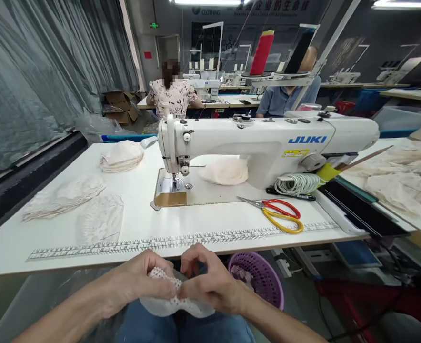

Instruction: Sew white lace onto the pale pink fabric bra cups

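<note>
Over my lap, just below the table's front edge, both hands pinch a white lace-edged fabric piece (175,307). My left hand (142,281) is closed on its dotted lace border, thumb on top. Close beside it, my right hand (212,283) grips the same border between thumb and fingers. The lower part of the cloth hangs loose above my jeans. Beyond the hands stands a white sewing machine (225,138), its needle over the metal plate. A single lace piece (101,219) lies flat on the table to the left, near a stack of lace pieces (65,195).
Red-and-yellow-handled scissors (282,214) lie right of the needle, behind a printed ruler strip (196,238). More cloth stacks (123,155) sit at the back left. A purple basket (258,276) stands below the table edge. Two people sit at machines farther back.
</note>
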### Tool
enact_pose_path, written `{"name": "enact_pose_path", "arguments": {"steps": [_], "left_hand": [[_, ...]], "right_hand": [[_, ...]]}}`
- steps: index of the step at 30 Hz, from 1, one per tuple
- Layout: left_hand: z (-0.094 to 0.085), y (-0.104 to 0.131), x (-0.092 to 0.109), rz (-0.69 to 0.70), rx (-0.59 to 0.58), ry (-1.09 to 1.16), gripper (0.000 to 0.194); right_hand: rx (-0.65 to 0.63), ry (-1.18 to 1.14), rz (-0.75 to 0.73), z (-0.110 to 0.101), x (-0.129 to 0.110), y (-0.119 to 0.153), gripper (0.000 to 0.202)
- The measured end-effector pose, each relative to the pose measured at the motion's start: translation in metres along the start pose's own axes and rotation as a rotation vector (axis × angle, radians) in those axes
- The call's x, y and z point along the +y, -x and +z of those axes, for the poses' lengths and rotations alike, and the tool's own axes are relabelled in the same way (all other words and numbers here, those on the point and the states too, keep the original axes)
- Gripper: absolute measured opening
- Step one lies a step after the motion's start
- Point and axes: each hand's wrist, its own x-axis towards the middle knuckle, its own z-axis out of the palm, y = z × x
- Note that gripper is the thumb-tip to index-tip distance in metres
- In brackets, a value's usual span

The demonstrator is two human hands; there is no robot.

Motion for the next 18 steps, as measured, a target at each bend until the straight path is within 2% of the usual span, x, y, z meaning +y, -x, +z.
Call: {"name": "enact_pose_path", "arguments": {"steps": [5, 9, 14, 18], "left_hand": [[-0.016, -0.005, 0.01, 0.068, -0.076, -0.003, 0.018], [-0.043, -0.014, 0.024, 0.15, -0.055, -0.077, 0.024], [-0.086, -0.043, 0.057, 0.296, 0.143, -0.526, 0.034], [-0.106, -0.085, 0.068, 0.365, 0.352, -0.691, 0.021]], "right_hand": [[0.047, 0.064, -0.032, -0.011, -0.001, -0.017, 0.016], [0.067, 0.215, -0.086, -0.022, 0.005, -0.041, 0.017], [-0.02, 0.443, -0.159, -0.031, 0.028, -0.076, 0.022], [-0.146, 0.625, 0.014, -0.027, 0.067, -0.097, 0.019]]}}
